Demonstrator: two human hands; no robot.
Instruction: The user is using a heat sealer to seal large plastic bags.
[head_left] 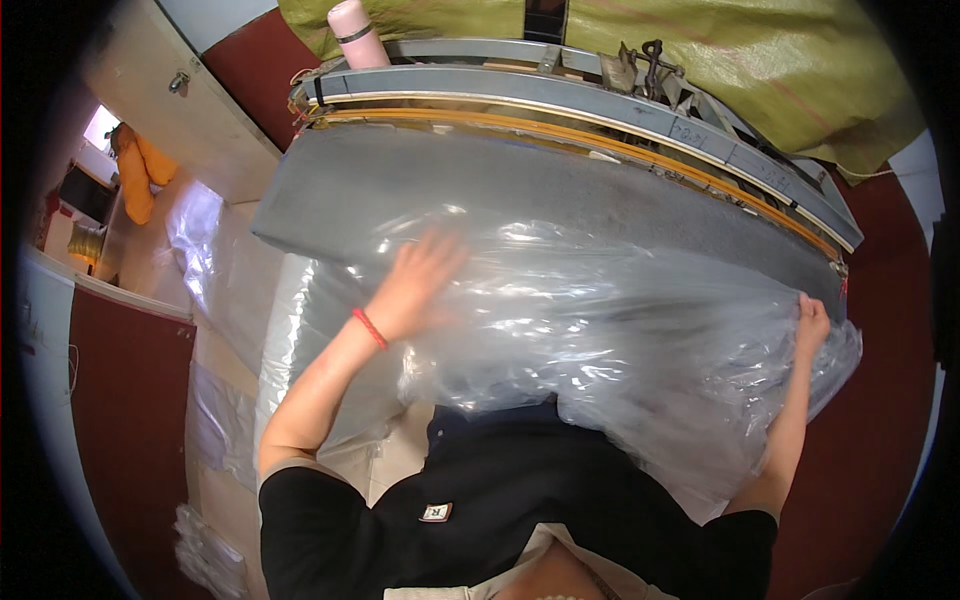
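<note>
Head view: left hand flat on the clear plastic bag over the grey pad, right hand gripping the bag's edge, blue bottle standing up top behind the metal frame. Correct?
Not quite: the bottle is pink, not blue, as the head view shows. The rest holds: the left hand lies spread on the clear plastic bag over the grey pad, the right hand grips the bag's edge, and the bottle stands behind the metal frame.

Left hand [420,280] flat, fingers spread; right hand [812,322] clenched, arm outstretched.
</note>
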